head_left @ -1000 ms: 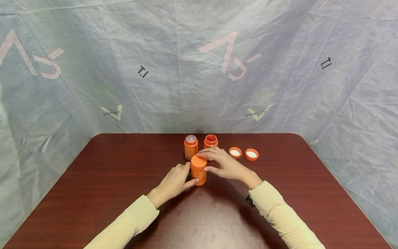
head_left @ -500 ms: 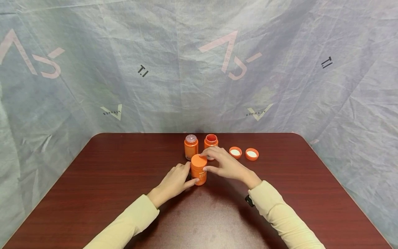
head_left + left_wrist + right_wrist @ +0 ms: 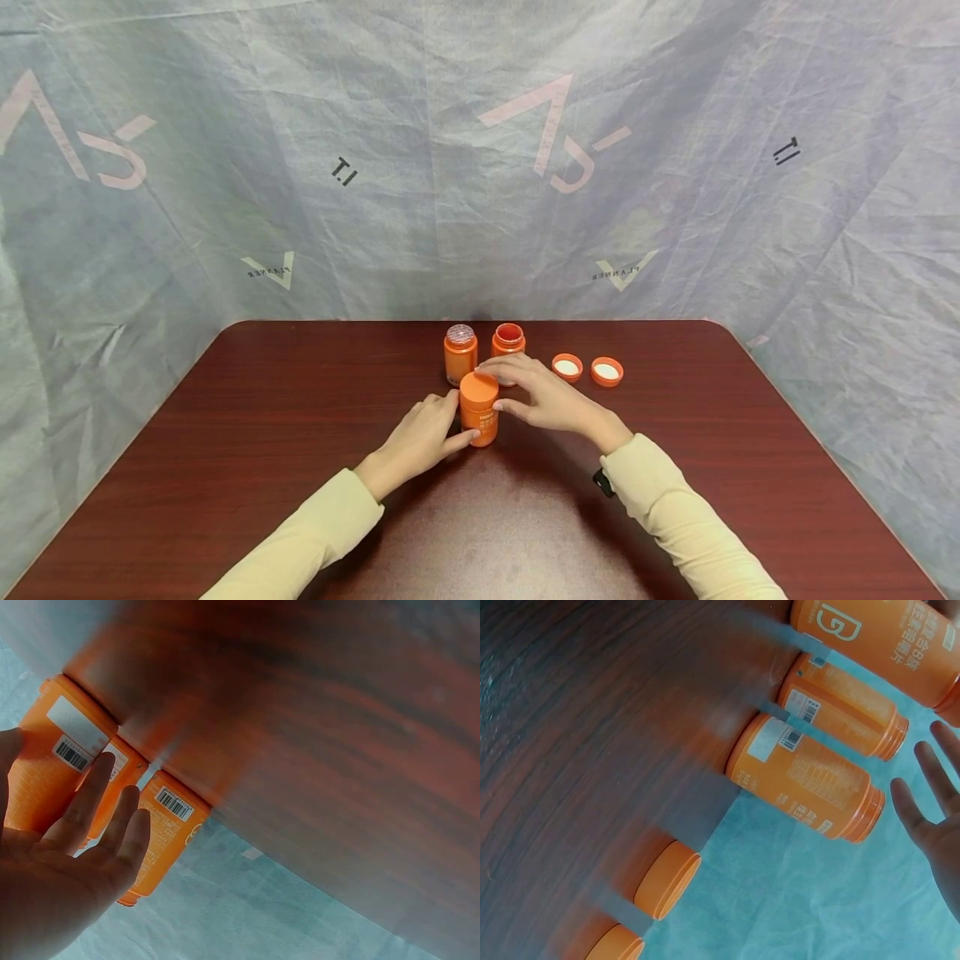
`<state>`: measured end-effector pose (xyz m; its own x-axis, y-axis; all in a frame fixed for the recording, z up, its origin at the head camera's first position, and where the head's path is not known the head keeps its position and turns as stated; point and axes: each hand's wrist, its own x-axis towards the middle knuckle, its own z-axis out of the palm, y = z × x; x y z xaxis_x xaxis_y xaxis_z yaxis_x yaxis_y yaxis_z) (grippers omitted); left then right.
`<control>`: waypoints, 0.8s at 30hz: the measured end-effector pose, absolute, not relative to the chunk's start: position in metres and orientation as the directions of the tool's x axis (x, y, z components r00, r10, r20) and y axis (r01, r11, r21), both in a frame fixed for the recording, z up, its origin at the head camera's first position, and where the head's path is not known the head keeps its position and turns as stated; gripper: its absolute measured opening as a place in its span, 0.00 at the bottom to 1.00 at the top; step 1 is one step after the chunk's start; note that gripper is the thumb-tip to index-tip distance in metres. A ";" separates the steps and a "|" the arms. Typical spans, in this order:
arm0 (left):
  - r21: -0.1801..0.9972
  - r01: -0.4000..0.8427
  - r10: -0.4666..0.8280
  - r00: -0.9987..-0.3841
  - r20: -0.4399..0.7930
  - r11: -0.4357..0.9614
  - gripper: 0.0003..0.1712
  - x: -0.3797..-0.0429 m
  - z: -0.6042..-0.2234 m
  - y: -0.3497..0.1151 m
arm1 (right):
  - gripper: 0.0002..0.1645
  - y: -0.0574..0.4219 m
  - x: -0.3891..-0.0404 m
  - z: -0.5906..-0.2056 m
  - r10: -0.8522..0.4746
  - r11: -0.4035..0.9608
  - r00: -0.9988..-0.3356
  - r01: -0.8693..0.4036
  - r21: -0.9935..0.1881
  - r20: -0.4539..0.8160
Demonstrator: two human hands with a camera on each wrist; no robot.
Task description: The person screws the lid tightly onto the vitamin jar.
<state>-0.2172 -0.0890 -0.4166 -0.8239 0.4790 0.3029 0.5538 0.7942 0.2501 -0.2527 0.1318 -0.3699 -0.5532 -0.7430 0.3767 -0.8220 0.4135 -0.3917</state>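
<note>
An orange bottle [image 3: 480, 425] with an orange screw lid [image 3: 479, 387] stands upright at the middle of the table. From the left, my left hand [image 3: 417, 439] holds its body between thumb and fingers. My right hand [image 3: 543, 398] has thumb and fingers around the lid's right and back edge. In the left wrist view the held bottle [image 3: 49, 761] is nearest the left hand [image 3: 71, 877]. The right wrist view has the bottle [image 3: 885, 637] at top right, with part of the right hand [image 3: 941, 817] by its lid.
Behind stand two more lidless orange bottles: one [image 3: 461, 358] with a silvery seal over its mouth, the other [image 3: 509, 335] with an uncovered red mouth, partly behind my right hand. Two orange lids [image 3: 567, 367] [image 3: 607, 372] lie white-side up to the right on the dark red table [image 3: 300, 417].
The right fingers shift slightly back to the right along the lid, then return leftward. Bottle and left hand stay in place.
</note>
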 end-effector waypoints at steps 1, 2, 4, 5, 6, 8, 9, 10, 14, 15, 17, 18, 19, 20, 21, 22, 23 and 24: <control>0.251 0.555 0.479 -0.823 0.305 0.793 0.30 -0.217 -0.416 -0.089 | 0.28 0.132 -0.253 -0.370 -0.747 0.407 -0.548 -0.825 -0.392 0.376; 0.250 0.555 0.479 -0.823 0.305 0.794 0.30 -0.217 -0.416 -0.089 | 0.28 0.132 -0.253 -0.370 -0.751 0.402 -0.543 -0.827 -0.392 0.375; 0.247 0.552 0.479 -0.825 0.301 0.796 0.31 -0.217 -0.416 -0.089 | 0.27 0.132 -0.253 -0.371 -0.756 0.394 -0.534 -0.833 -0.388 0.379; 0.246 0.550 0.478 -0.826 0.297 0.798 0.31 -0.217 -0.416 -0.089 | 0.26 0.132 -0.254 -0.372 -0.755 0.395 -0.533 -0.834 -0.386 0.381; 0.244 0.549 0.478 -0.828 0.295 0.800 0.31 -0.217 -0.416 -0.089 | 0.26 0.132 -0.254 -0.372 -0.753 0.397 -0.534 -0.835 -0.381 0.384; 0.240 0.544 0.476 -0.831 0.289 0.804 0.31 -0.216 -0.416 -0.089 | 0.25 0.131 -0.254 -0.372 -0.744 0.404 -0.539 -0.834 -0.376 0.395; 0.237 0.544 0.476 -0.831 0.288 0.805 0.31 -0.216 -0.416 -0.089 | 0.24 0.131 -0.254 -0.372 -0.737 0.410 -0.543 -0.832 -0.373 0.402; 0.234 0.543 0.476 -0.831 0.288 0.806 0.31 -0.216 -0.416 -0.089 | 0.24 0.131 -0.254 -0.372 -0.730 0.416 -0.548 -0.830 -0.371 0.408; 0.226 0.545 0.477 -0.829 0.292 0.808 0.31 -0.217 -0.417 -0.089 | 0.23 0.130 -0.253 -0.373 -0.703 0.448 -0.574 -0.815 -0.367 0.419; 0.224 0.545 0.477 -0.828 0.293 0.808 0.31 -0.217 -0.417 -0.089 | 0.23 0.130 -0.254 -0.373 -0.700 0.453 -0.579 -0.813 -0.366 0.418; 0.226 0.547 0.478 -0.827 0.295 0.806 0.31 -0.217 -0.417 -0.089 | 0.23 0.130 -0.254 -0.373 -0.697 0.460 -0.584 -0.810 -0.364 0.417; 0.227 0.548 0.479 -0.827 0.295 0.805 0.31 -0.217 -0.417 -0.089 | 0.24 0.130 -0.254 -0.373 -0.699 0.460 -0.581 -0.812 -0.360 0.418; 0.229 0.549 0.480 -0.826 0.296 0.804 0.31 -0.217 -0.417 -0.089 | 0.25 0.130 -0.254 -0.373 -0.700 0.458 -0.578 -0.814 -0.358 0.419; 0.230 0.550 0.481 -0.825 0.297 0.802 0.31 -0.217 -0.417 -0.089 | 0.25 0.130 -0.254 -0.373 -0.703 0.452 -0.573 -0.817 -0.358 0.421; 0.233 0.552 0.482 -0.824 0.297 0.801 0.31 -0.217 -0.417 -0.089 | 0.26 0.130 -0.254 -0.373 -0.707 0.446 -0.568 -0.820 -0.359 0.421; 0.235 0.553 0.483 -0.824 0.297 0.799 0.31 -0.217 -0.417 -0.089 | 0.27 0.130 -0.254 -0.373 -0.713 0.439 -0.563 -0.823 -0.360 0.418; 0.238 0.554 0.483 -0.824 0.296 0.798 0.31 -0.217 -0.417 -0.089 | 0.28 0.130 -0.254 -0.372 -0.720 0.430 -0.557 -0.826 -0.363 0.415; 0.240 0.555 0.484 -0.823 0.296 0.797 0.31 -0.217 -0.417 -0.089 | 0.29 0.130 -0.254 -0.372 -0.727 0.420 -0.549 -0.830 -0.367 0.411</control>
<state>-0.2167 -0.0895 -0.4167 -0.8234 0.4839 0.2965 0.5546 0.7968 0.2398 -0.2543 0.1298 -0.3719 -0.5495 -0.7272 0.4115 -0.8302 0.4199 -0.3666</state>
